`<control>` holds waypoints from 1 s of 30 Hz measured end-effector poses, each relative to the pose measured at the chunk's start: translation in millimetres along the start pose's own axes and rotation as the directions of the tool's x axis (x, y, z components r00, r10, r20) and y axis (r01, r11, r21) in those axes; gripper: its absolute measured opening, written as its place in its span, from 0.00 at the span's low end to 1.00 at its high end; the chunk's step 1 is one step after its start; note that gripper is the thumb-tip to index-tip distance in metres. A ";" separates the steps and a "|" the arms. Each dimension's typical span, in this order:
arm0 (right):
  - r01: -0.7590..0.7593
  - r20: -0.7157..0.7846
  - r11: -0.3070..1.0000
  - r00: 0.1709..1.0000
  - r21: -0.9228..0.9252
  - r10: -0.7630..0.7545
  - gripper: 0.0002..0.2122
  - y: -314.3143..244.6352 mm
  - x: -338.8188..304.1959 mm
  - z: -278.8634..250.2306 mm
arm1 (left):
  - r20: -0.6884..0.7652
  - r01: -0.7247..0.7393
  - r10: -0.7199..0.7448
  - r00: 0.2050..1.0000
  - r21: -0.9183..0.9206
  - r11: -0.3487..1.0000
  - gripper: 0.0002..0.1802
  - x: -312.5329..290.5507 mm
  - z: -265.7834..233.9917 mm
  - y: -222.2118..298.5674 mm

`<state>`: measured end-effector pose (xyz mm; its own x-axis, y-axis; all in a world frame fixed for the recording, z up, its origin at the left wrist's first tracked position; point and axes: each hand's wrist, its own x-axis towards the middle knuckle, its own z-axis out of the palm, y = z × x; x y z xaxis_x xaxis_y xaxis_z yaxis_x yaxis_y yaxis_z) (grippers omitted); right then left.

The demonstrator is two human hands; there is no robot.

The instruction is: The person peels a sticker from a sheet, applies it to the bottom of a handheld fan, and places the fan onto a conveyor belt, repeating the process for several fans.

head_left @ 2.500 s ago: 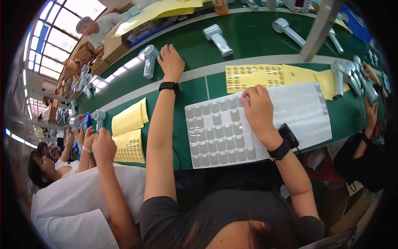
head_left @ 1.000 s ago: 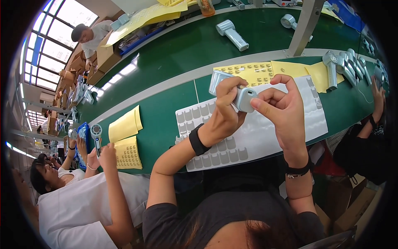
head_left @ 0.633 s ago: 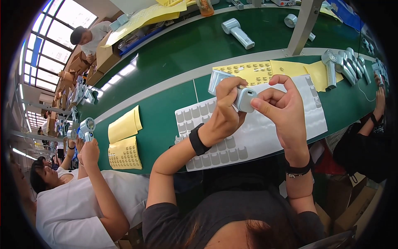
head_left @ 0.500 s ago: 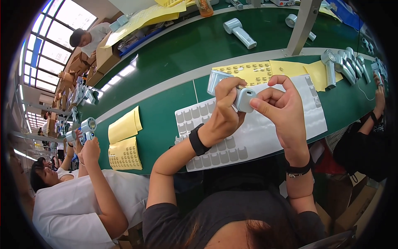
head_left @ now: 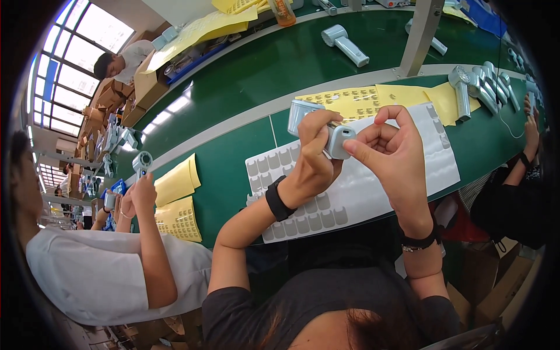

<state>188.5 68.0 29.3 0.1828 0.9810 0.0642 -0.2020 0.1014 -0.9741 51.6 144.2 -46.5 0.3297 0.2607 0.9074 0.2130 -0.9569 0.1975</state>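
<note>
My left hand (head_left: pixel 318 143) is wrapped around the handle of a pale blue handheld fan (head_left: pixel 340 142), with the rounded handle end turned toward my right hand. The fan's head sticks out beyond my left fingers. My right hand (head_left: pixel 392 157) is closed in a pinch, its thumb tip touching or very near the handle end; whatever may be between the fingers is too small to make out. Beneath both hands lies a white sheet (head_left: pixel 373 186) with rows of grey tab-shaped stickers. Behind it is a yellow sheet (head_left: pixel 350 100) of small dark labels.
More handheld fans (head_left: pixel 461 93) stand in a row at the right. Another fan (head_left: pixel 345 45) lies on the green belt (head_left: pixel 262 70). Yellow sheets (head_left: pixel 178 219) are at the left. A metal post (head_left: pixel 421 38) rises behind the table. A co-worker (head_left: pixel 111 262) holds a fan on the left.
My right thumb has shifted slightly left along with the fan's handle end. The co-worker on the left has leaned in, and their fan has moved right.
</note>
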 end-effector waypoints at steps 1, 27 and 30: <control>0.030 -0.019 0.998 0.999 -0.048 -0.031 0.21 0.6 -0.4 1.1 | 0.002 -0.002 0.002 1.000 -0.002 1.000 0.34 0.7 0.2 -0.6; -0.131 0.179 0.984 0.978 0.121 0.108 0.12 29.8 22.3 -17.9 | 0.231 0.313 -0.238 0.943 -0.376 0.872 0.22 -0.2 -6.8 0.5; -0.086 0.179 0.995 0.979 -0.054 0.094 0.11 21.7 21.8 -16.2 | 0.252 0.327 -0.246 0.936 -0.358 0.875 0.22 0.5 -5.6 0.1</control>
<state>203.7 88.9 6.0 -0.0120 0.9999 0.0100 -0.1642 0.0079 -0.9864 46.6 143.5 -43.9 0.4880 0.5119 0.7070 -0.0350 -0.7978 0.6019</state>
